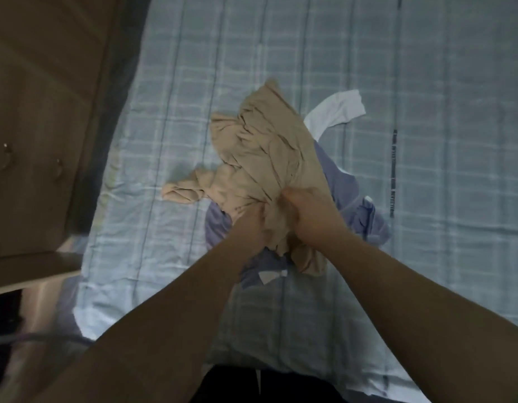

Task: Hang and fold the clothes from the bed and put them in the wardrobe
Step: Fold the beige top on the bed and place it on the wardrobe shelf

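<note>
The beige garment [263,158] is clamped by the left hand [252,228] and right hand [307,210]; if snagged, the purple garment [365,222] beneath may be dragged along.

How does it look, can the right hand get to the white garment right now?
Probably not yet. The right hand grips the beige garment together with the left hand, and that bunched garment lies between it and the white garment. Letting go first should leave the way over it free.
</note>
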